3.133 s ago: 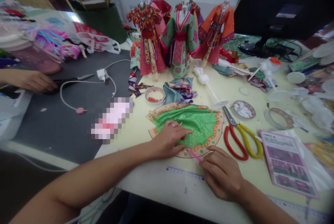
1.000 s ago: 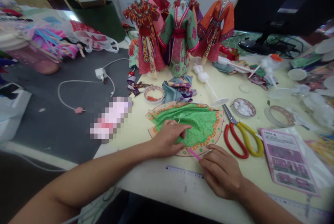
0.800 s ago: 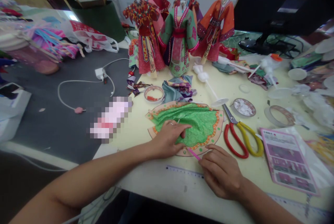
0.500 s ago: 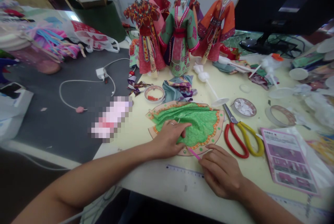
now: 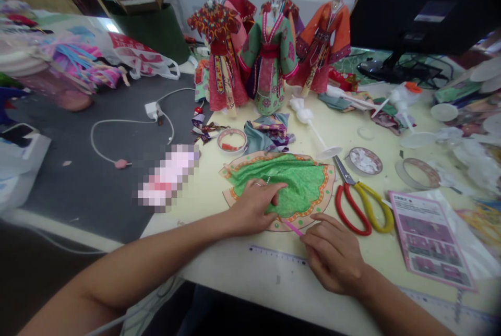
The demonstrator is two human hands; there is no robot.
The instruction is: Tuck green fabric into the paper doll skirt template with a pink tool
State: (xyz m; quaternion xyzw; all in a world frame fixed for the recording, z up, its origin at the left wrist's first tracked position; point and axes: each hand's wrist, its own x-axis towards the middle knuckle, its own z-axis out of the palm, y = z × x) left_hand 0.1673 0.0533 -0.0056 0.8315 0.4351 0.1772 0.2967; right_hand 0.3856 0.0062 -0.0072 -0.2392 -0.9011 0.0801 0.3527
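A fan-shaped piece of green cloth (image 5: 301, 195) with an orange scalloped line and a pale, dotted border lies partly folded on the table. My left hand (image 5: 254, 210), wearing a ring, presses on its lower left part, fingers curled on the cloth. At the lower border, my right hand (image 5: 334, 255) pinches a thin pink stick-like tool (image 5: 293, 228), whose far end touches or nearly touches the border beside my left thumb. What kind of tool it is, I cannot tell. Red-and-yellow-handled scissors (image 5: 366, 210) lie right of the cloth.
Dressed doll forms (image 5: 270, 59) stand at the back, before a monitor (image 5: 426, 7). Tape rolls (image 5: 232, 141), a dish of white scraps (image 5: 365, 160), a white stand (image 5: 319, 135) and a printed card (image 5: 430, 239) surround the cloth. A ruler (image 5: 277, 255) lies in front.
Both hands keep almost the same place on the cloth. The pink tool has shifted very slightly. The whole view has moved a little.
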